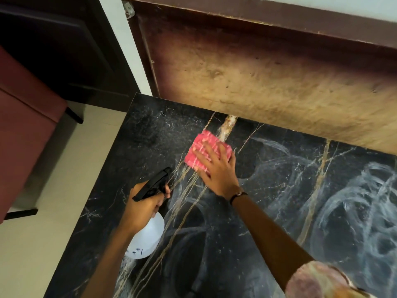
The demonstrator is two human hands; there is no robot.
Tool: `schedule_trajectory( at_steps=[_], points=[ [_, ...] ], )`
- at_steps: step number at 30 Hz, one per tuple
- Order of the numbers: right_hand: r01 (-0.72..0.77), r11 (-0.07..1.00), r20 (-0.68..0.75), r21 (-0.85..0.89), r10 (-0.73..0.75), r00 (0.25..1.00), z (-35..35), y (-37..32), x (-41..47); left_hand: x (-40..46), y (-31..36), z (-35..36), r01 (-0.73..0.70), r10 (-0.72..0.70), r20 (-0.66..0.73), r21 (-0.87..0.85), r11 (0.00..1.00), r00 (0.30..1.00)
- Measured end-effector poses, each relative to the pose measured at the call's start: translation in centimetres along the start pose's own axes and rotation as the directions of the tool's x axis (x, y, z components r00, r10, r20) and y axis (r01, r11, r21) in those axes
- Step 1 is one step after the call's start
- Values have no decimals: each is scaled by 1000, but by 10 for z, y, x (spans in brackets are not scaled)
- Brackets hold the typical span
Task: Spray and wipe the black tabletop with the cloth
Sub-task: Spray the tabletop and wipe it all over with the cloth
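Two bare arms reach over one black marble-patterned table (pixel 268 244) streaked with gold veins and pale swirled wipe marks. Nearest, the left hand (pixel 142 204) grips one spray bottle (pixel 146 235), fingers curled round its black trigger head, the white body hanging below near the table's left edge. Farther in, the right hand (pixel 217 168), a dark band at the wrist, presses flat with fingers spread on one folded pink cloth (pixel 203 145) lying near the table's back edge. Behind stands one worn brown wooden panel (pixel 268 72); a maroon seat (pixel 23 130) stands at left.
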State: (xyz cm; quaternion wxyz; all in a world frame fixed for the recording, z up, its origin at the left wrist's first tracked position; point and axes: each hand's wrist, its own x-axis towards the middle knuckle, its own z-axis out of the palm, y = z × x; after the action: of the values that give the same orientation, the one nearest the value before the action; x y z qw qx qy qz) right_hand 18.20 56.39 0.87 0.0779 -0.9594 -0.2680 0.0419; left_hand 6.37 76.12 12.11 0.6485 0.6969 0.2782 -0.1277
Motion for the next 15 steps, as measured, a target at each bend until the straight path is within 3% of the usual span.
schedule_trajectory(
  at_steps=[5,8,12,15],
  points=[
    [168,985,47,-47,-166,985,-3,29,-82,-18,-7,1,59,-59,-19,-19,998,998],
    [76,997,62,-31,-74,995,-12,59,-80,-27,-11,0,69,-70,-15,-48,996,997],
    [-107,994,49,29,106,993,-12,21,-30,-40,-21,0,89,-92,-32,-74,993,995],
    [-29,999,39,30,28,999,-1,-20,-19,-50,-26,3,94,-100,-50,-96,991,994]
  ],
)
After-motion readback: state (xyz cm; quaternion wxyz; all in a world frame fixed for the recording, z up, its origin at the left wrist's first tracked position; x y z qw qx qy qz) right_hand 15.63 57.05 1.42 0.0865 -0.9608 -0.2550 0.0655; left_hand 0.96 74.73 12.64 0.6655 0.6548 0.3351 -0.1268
